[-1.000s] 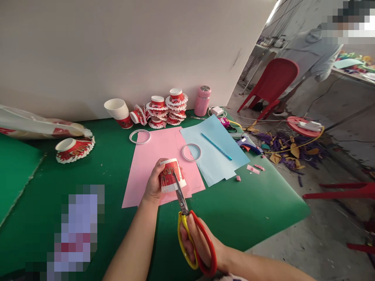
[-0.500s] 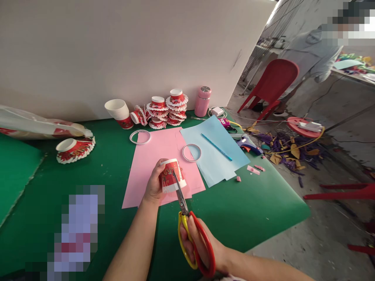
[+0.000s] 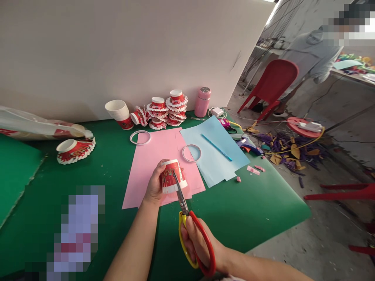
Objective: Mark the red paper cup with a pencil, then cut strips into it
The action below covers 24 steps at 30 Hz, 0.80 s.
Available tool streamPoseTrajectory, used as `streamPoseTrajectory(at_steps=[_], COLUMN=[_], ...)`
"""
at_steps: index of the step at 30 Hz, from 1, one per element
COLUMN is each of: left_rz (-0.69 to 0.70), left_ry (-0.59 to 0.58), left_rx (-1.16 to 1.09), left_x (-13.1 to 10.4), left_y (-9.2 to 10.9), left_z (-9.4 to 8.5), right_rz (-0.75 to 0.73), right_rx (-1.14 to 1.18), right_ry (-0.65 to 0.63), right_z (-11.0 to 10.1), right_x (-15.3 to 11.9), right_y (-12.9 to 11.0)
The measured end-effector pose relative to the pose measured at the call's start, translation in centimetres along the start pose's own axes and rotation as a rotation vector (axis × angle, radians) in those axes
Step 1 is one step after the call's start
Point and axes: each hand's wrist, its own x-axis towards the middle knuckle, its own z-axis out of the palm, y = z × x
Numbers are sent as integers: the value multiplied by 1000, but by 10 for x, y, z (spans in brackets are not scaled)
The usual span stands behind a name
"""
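My left hand (image 3: 154, 183) grips a red and white paper cup (image 3: 168, 175) from its left side, over the pink paper (image 3: 146, 156). Several slits run through the cup's wall toward its white rim, which faces me. My right hand (image 3: 202, 238) is closed round the yellow and red handles of the scissors (image 3: 183, 207). Their blades point away from me and lie against the cup's wall, almost together. Behind are cups cut into fringes, piled in stacks (image 3: 176, 105), and a nested stack of paper cups (image 3: 118, 113).
A fringed cup (image 3: 75, 150) lies at the left. Two white rings (image 3: 191, 153), blue paper (image 3: 213, 152) with a blue pen (image 3: 216, 147), a pink bottle (image 3: 202, 101) and a glue gun (image 3: 249, 145) are on the green table (image 3: 263, 207). A person stands beyond a red chair (image 3: 269, 84).
The scissor blades look slightly closer together on the cup, and one more slit line shows in its wall. Both hands have hardly moved.
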Motion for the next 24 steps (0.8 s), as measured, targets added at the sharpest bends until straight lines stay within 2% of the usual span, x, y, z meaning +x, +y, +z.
streamPoseTrajectory(at_steps=[5,12,17,20,24], left_rz=[-24,24,60,86,116], left_ry=[13,109,198,205,285], left_rx=[-26,-51,-102,-135,-226], left_x=[1,7,11,12,13], left_y=[-3,-12,-13,-9,-2], left_z=[0,-2,-3,-3,-2], right_rz=[-35,-80,39,114,157], right_rx=[-34,-71,-54,-19,-163], right_ry=[2,39,18,-36,-131], right_z=[-1,-4,-3,-2,-12], right_x=[4,18,18,12,-4], right_y=[1,0,-5,-8,-16])
